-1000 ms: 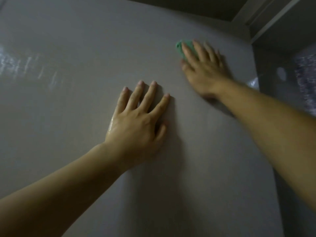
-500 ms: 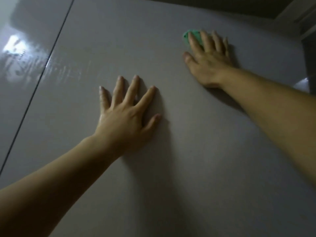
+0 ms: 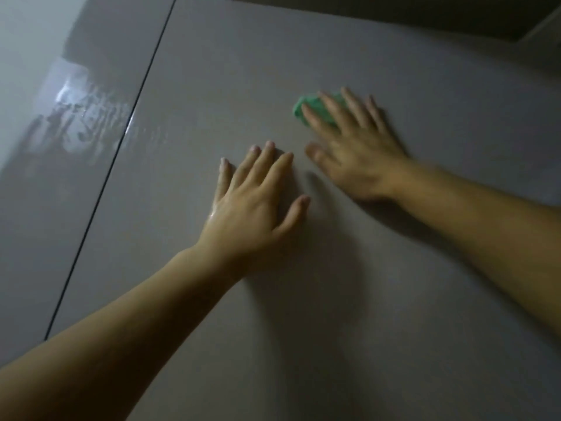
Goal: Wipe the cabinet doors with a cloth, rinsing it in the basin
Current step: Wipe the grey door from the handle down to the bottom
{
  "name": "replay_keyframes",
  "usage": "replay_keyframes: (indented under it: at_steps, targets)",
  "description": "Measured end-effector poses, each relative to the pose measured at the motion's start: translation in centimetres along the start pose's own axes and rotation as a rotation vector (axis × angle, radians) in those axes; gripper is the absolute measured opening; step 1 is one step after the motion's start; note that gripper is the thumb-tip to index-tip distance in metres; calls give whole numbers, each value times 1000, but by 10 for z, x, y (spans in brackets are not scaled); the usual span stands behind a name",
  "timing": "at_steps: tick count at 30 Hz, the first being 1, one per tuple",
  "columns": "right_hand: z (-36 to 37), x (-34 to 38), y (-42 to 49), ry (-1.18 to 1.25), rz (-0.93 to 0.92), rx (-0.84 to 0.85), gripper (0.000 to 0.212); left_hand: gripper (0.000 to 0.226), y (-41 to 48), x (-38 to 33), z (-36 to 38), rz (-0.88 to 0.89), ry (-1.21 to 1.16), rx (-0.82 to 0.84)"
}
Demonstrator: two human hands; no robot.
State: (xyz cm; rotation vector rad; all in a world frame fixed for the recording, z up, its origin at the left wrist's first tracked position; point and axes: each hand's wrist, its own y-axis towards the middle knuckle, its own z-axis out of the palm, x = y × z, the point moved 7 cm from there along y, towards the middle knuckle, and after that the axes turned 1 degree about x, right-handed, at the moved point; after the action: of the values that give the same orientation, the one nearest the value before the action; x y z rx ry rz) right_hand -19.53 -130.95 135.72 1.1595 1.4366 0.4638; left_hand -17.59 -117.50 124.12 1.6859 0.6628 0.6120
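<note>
crumpled green cloth (image 3: pixel 303 108): mostly hidden under the right hand's (image 3: pixel 355 153) flat fingers, only its left end shows | right hand: blurred, outlines soft | left forearm (image 3: pixel 121 314): cut off at bottom-left corner | right forearm (image 3: pixel 485 232): cut off by right edge | neighbouring glossy grey cabinet door (image 3: pixel 91 183): pale reflection smeared, unreadable

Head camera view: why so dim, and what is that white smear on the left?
Head view: dim light overall; the smear is glare on the neighbouring glossy grey cabinet door, streaked, seemingly wet; the crumpled green cloth looks motion-blurred; both forearms cast soft shadows on the wide grey door.
</note>
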Motion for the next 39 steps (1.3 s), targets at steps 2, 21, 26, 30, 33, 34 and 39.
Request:
replay_keyframes:
  at_steps: [2,21,26,30,33,34,39]
  targets:
    - [5,20,-29,-13,-94,13,81,80,-10,18,-15,10,-97,-62]
    - [-1,129,49,-49,-120,61,78,82,-68,157,-83,42,158,25]
    - [-13,182,112,22,63,38,79,70,-81,229,-96,-74,335,119]
    - [6,259,80,-31,-194,78,75,72,-90,240,-99,-3,283,95]
    - [0,261,96,-36,-246,118,69,72,-99,246,-103,-12,218,23]
    - [-4,256,112,-37,-212,105,69,71,-104,247,-102,-10,218,11]
    - [-23,279,195,20,-51,28,63,71,-109,249,-91,24,225,-43]
